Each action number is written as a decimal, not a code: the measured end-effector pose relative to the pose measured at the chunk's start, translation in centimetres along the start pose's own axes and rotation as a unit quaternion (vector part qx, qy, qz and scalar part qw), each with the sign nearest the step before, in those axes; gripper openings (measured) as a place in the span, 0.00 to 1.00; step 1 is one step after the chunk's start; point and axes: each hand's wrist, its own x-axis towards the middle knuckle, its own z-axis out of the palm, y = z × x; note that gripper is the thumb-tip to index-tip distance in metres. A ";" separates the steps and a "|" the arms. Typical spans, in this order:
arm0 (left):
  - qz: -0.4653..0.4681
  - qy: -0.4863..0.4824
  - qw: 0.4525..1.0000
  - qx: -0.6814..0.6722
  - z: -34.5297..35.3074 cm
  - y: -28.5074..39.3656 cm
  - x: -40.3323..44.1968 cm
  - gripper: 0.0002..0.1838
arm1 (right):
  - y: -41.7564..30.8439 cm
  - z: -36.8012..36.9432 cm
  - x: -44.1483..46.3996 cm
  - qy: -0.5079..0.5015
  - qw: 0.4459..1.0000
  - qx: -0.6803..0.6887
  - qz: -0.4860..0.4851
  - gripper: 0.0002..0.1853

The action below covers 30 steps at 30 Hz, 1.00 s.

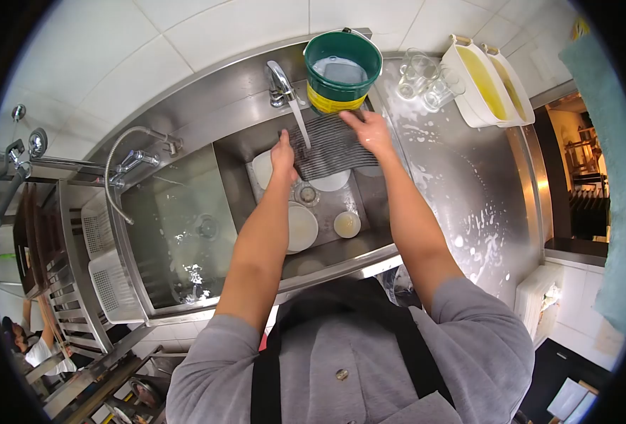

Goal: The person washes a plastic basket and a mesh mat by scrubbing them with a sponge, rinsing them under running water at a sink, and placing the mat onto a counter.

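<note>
A dark, ribbed rectangular plate (334, 147) is held between my two hands over the sink basin, tilted under running water from the tap (280, 81). My left hand (284, 157) grips its left edge. At its upper right corner, my right hand (371, 133) is closed on the edge, thumb along the top. Beneath it, in the basin, lie a white plate (332, 181), a small glass (306, 194), a round white plate (301, 227) and a small bowl (347, 225). The ribbed plate partly covers the dishes at the back.
Behind the basin stands a green bucket (341, 53) of soapy water. Glass jugs (440, 88) and white bins with yellow insides (484, 81) stand on the wet, sudsy counter (461, 191). A second basin (178, 233) holds water at left. Another person (41, 346) is far left.
</note>
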 end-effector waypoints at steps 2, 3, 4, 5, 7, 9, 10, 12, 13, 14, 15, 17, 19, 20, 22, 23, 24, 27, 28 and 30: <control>-0.020 -0.009 1.000 0.007 1.6 0.9 0.0 0.24 | 2.7 -1.0 -0.3 0.025 0.991 -0.025 0.127 0.33; -0.050 -0.117 0.992 0.004 3.3 2.7 -1.7 0.22 | 3.8 -0.9 -0.5 0.024 0.991 -0.028 0.127 0.33; -0.078 -0.223 0.972 0.002 4.4 3.7 -2.7 0.21 | 4.6 -0.8 -0.8 0.058 0.988 -0.044 0.138 0.34; -0.078 -0.223 0.972 0.001 4.6 3.7 -2.7 0.21 | 5.2 -0.6 -1.1 0.091 0.983 -0.059 0.149 0.36; 0.025 -0.280 0.931 0.232 5.1 4.6 -3.6 0.17 | 7.0 0.8 -0.8 0.087 0.978 -0.064 0.177 0.38; -0.017 -0.218 0.942 0.256 4.8 5.3 -4.7 0.16 | 9.1 3.2 -0.3 0.121 0.971 -0.104 0.177 0.40; -0.046 -0.210 0.963 0.160 4.2 4.9 -4.4 0.17 | 8.8 4.3 -0.6 0.135 0.968 -0.106 0.183 0.44; -0.071 -0.201 0.975 0.060 3.2 3.7 -3.5 0.17 | 8.3 7.8 -0.5 0.127 0.960 -0.123 0.217 0.47; -0.068 -0.219 0.973 -0.007 2.5 2.5 -3.1 0.19 | 6.1 9.4 0.0 0.083 0.961 -0.082 0.250 0.47; -0.064 -0.237 0.966 -0.075 2.4 1.8 -3.1 0.20 | 4.6 11.8 0.5 0.081 0.969 -0.007 0.234 0.42; -0.063 -0.236 0.967 -0.076 2.7 1.6 -3.8 0.20 | 5.1 14.6 0.9 0.002 0.943 0.277 0.184 0.34; 0.020 -0.140 0.989 -0.035 3.5 1.8 -5.4 0.17 | 1.5 16.9 0.2 0.055 0.886 0.416 0.197 0.22; 0.034 -0.104 0.994 0.027 3.4 2.6 -6.4 0.18 | 1.9 18.6 0.3 0.110 0.941 0.279 0.156 0.21; 0.042 -0.075 0.994 0.069 3.6 3.1 -6.9 0.18 | 2.6 18.7 0.1 0.111 0.940 0.281 0.156 0.21; 0.051 -0.049 0.992 0.108 3.4 3.0 -6.6 0.17 | 2.2 17.1 -0.8 0.047 0.988 0.055 0.134 0.21; 0.091 -0.026 0.974 0.205 2.8 2.4 -5.7 0.18 | 1.7 16.6 -0.4 0.049 0.988 0.054 0.132 0.21; 0.127 -0.002 0.945 0.301 1.8 1.3 -4.8 0.19 | 1.4 16.0 -0.2 -0.009 0.993 0.035 0.111 0.21; 0.064 0.131 0.983 0.115 -0.4 -0.2 -1.5 0.17 | 2.7 16.6 1.8 -0.129 0.973 0.021 0.190 0.21; 0.047 0.179 0.971 0.149 -0.4 0.4 -2.2 0.16 | 0.4 15.0 1.6 -0.130 0.990 -0.040 0.041 0.20; 0.017 0.109 0.962 0.250 -1.4 0.2 -1.9 0.18 | -2.9 13.0 1.7 -0.129 0.981 -0.098 -0.104 0.19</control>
